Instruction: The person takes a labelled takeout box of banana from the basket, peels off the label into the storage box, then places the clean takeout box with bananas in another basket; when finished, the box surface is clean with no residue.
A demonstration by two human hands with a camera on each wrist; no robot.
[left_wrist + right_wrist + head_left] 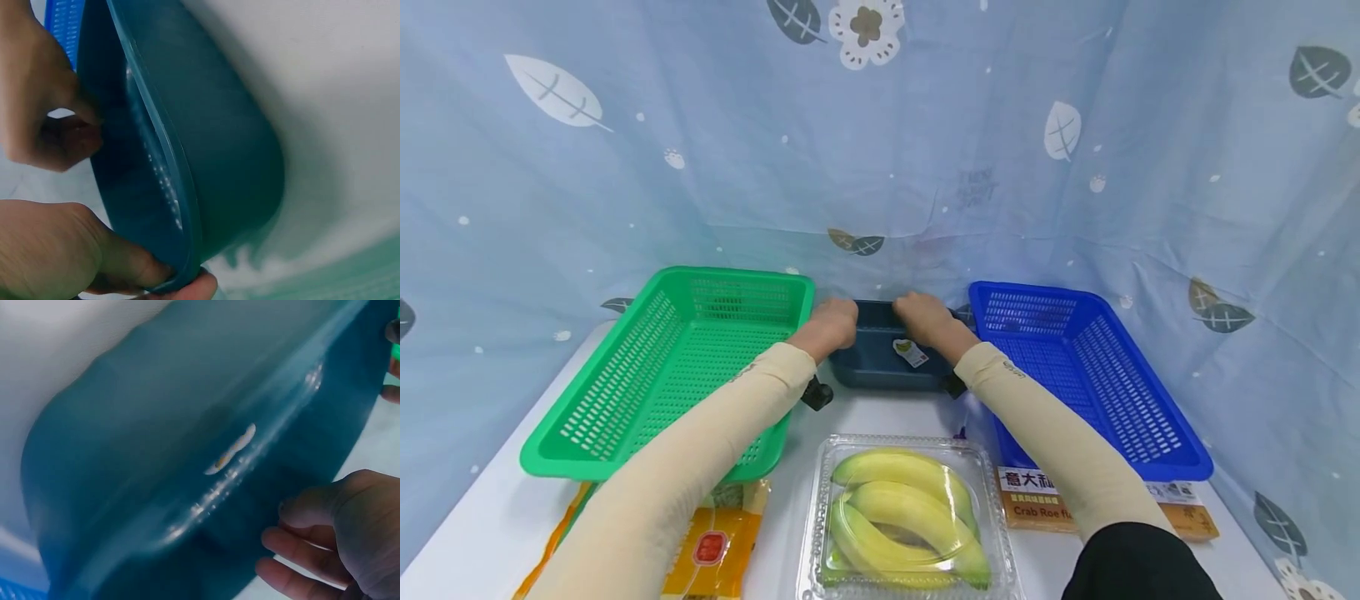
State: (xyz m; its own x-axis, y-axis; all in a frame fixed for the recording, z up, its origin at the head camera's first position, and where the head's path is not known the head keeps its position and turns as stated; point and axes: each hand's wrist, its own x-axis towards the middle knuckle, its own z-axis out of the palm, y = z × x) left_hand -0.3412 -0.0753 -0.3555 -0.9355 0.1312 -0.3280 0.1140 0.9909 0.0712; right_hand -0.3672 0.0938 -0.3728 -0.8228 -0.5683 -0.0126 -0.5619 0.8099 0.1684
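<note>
Both hands, left hand (829, 327) and right hand (925, 318), fingers curled over the rim of the dark tub (880, 367) at the back between green basket (670, 367) and blue basket (1075, 375), grasped, apparently not yet lifted off the bench (880, 412).

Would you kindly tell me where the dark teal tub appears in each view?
Head: dark teal tub at centre back, between green and blue baskets.
Left wrist: fills the centre, rim pinched by the left hand.
Right wrist: fills most of the frame.
Shared landmark: its glossy rim.
</note>
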